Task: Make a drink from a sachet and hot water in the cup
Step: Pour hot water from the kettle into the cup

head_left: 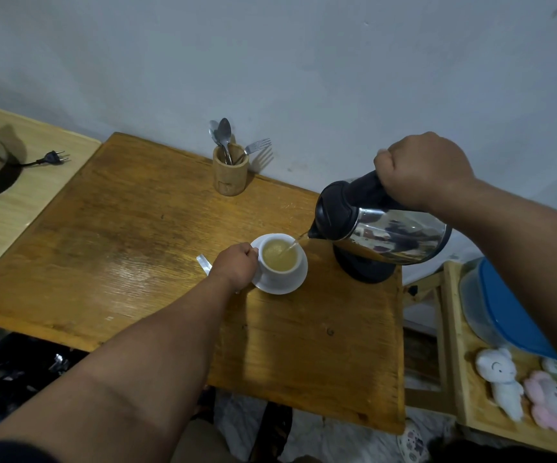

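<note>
Right hand (424, 172): I grip the kettle (384, 228) by its black handle, tilted, spout at the cup's 3 o'clock.
Water: a thin stream falls into the cup (278, 259).
Left hand (235, 267): I hold the cup's handle at 9 o'clock.
Cup: on its saucer (282, 287), mid-surface (120, 235), filled with pale yellowish drink.
</note>
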